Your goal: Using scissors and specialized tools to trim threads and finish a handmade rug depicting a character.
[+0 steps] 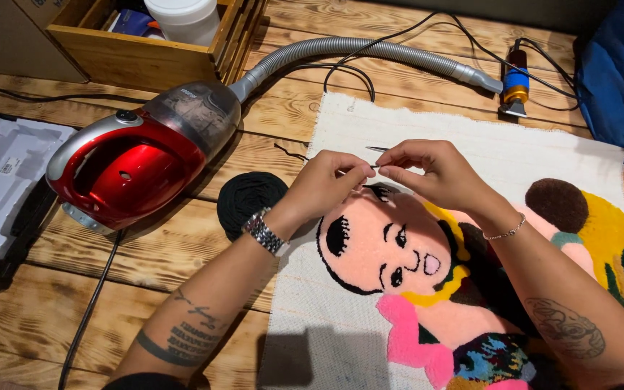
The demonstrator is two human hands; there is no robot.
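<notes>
A tufted rug (399, 249) with a pink cartoon face, black hair and a pink bow lies on white backing cloth (326, 325) on the wooden table. Both my hands meet just above the face's top edge. My left hand (330, 180), with a metal watch on its wrist, pinches a thin black thread (365, 187). My right hand (431, 173), with a thin bracelet on its wrist, pinches a thin needle-like metal tool (378, 149) whose tip points left. The fingertips nearly touch. A ball of black yarn (248, 198) sits on the table left of my left hand.
A red and silver hand vacuum (131, 162) lies at the left, with its grey hose (370, 49) arcing across the back. A wooden crate (146, 61) holds a white container (185, 18). Also in view: a white moulded tray (1, 170), a blue and orange tool (516, 87), blue fabric (622, 72) and black cables (88, 310).
</notes>
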